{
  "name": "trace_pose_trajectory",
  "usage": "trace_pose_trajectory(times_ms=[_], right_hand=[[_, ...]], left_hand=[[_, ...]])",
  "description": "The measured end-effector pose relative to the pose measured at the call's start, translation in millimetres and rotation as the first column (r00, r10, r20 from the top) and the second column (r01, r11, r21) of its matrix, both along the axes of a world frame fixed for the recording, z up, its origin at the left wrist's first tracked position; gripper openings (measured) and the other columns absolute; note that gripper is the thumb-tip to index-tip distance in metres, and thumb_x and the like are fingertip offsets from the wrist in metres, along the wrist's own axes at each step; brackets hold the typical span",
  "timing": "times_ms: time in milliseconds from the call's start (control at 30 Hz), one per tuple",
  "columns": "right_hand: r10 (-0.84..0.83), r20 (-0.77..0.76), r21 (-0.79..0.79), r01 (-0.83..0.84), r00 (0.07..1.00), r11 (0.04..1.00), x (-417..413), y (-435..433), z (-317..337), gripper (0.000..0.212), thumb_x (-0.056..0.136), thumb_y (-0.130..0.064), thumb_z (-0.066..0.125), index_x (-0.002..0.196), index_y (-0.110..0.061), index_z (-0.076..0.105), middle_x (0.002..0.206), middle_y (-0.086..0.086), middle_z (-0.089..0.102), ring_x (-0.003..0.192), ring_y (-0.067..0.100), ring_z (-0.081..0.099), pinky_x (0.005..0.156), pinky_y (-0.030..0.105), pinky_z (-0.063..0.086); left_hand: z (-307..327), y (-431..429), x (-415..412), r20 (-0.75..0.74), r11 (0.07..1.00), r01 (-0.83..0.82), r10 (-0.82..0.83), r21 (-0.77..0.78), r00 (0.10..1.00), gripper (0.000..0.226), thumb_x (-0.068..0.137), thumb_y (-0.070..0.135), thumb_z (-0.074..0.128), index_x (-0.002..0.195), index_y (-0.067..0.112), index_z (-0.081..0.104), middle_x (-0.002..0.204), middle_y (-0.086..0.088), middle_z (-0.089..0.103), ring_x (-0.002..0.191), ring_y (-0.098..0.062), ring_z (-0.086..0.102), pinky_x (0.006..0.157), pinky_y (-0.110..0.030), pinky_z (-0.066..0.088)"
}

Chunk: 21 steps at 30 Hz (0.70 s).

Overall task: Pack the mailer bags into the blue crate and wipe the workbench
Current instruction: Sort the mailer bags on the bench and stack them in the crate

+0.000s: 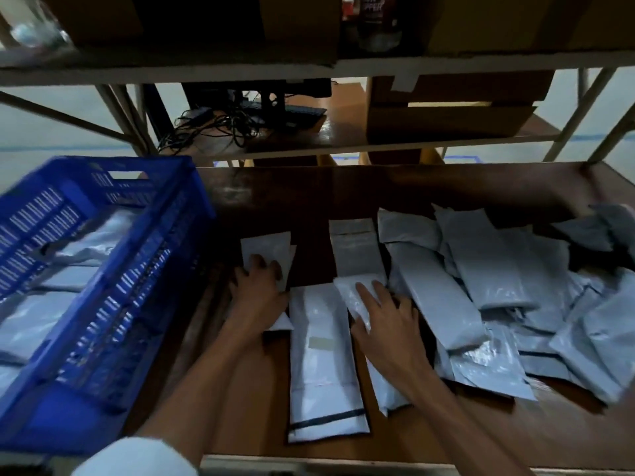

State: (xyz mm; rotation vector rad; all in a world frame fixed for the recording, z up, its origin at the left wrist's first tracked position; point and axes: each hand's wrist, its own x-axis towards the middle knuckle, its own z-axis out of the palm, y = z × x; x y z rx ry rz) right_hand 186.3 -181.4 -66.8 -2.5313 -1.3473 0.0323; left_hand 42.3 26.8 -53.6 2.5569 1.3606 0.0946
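Here our mailer bags (481, 266) lie heaped on the workbench (343, 194) right of the blue crate (165, 262), with more inside it. Nearest the crate, our left hand (257, 293) bends its fingers over a small bag (264, 250); farther right, our right hand (381, 317) lays spread fingers on a second bag (345, 290).

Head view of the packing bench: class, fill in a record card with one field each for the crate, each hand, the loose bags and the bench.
crate: blue crate at the left, packed bags lying inside
left hand: left hand on a small mailer bag; grip unclear
right hand: right hand, fingers spread flat on another bag
loose bags: pile at the right; long bag between the hands
bench: brown workbench, bags not yet all packed
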Motion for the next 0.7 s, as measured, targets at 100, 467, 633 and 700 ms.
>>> trace_pose_trajectory(times_ms=[100,467,633,700], right_hand=[[0.059,0.024,0.155,-0.062,0.998,0.986,5,28,12,0.061,0.094,-0.043,0.049,0.152,-0.029,0.035,0.158,0.006,0.034,0.131,0.038,0.04,0.106,0.054,0.04],[0.172,-0.014,-0.129,-0.173,0.985,0.977,-5,65,-11,0.07,0.094,-0.065,0.036,0.154,-0.051,0.004,0.167,-0.003,0.006,0.145,0.038,0.02,0.111,0.053,0.029],[0.223,0.015,-0.129,-0.219,0.975,0.967,-5,65,-14,0.065,0.101,-0.051,0.036,0.154,-0.051,-0.001,0.168,-0.002,0.001,0.144,0.04,0.023,0.11,0.056,0.028],[0.218,0.023,-0.111,-0.214,0.976,0.97,-6,72,-6,0.065,0.102,-0.048,0.036,0.154,-0.051,-0.003,0.168,-0.002,-0.001,0.144,0.038,0.021,0.11,0.057,0.027]], left_hand=[[-8,-21,-33,0.111,1.0,-0.028,0.026,0.015,0.993,0.036,0.084,0.045,0.067,0.109,0.027,0.05,0.134,-0.003,0.031,0.117,-0.036,0.04,0.094,-0.05,0.04],[-36,-12,-37,-0.037,0.99,-0.126,0.125,-0.054,0.992,0.091,0.089,0.072,0.05,0.159,0.036,0.004,0.163,-0.022,0.007,0.142,-0.047,0.025,0.11,-0.06,0.034],[-42,-21,-34,-0.076,0.997,-0.078,0.079,0.013,0.994,0.084,0.099,0.057,0.04,0.16,0.032,-0.013,0.166,-0.018,-0.018,0.148,-0.049,0.01,0.111,-0.065,0.027],[-42,-20,-37,-0.079,0.995,-0.064,0.069,0.072,0.994,0.079,0.101,0.054,0.036,0.16,0.034,-0.014,0.167,-0.017,-0.015,0.148,-0.048,0.014,0.112,-0.064,0.025]])
